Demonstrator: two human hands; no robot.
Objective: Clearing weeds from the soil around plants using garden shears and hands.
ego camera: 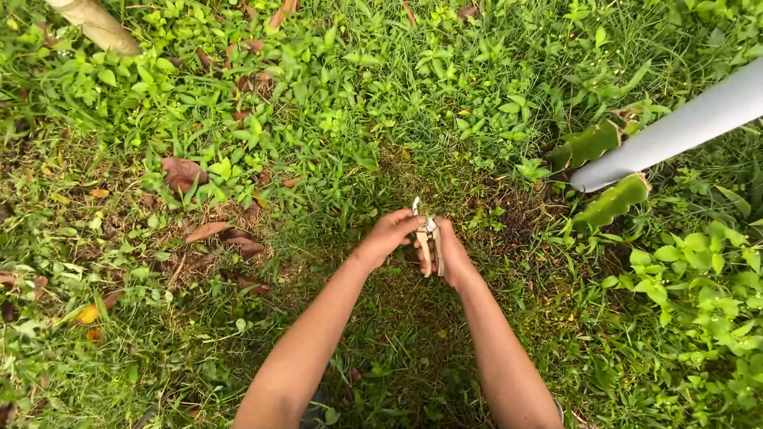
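Both my arms reach down over grassy ground. My right hand (455, 256) grips the pale handles of a small pair of pruning shears (429, 241), whose metal blade tip points away from me. My left hand (388, 234) is closed around the top of the shears next to the blade, touching my right hand. The lower part of the shears is hidden inside my right palm.
A grey pipe (675, 131) slants in from the upper right, ending near green cactus-like stem pieces (610, 202). A tan post (95, 24) stands at top left. Brown fallen leaves (181, 171) lie in the grass on the left.
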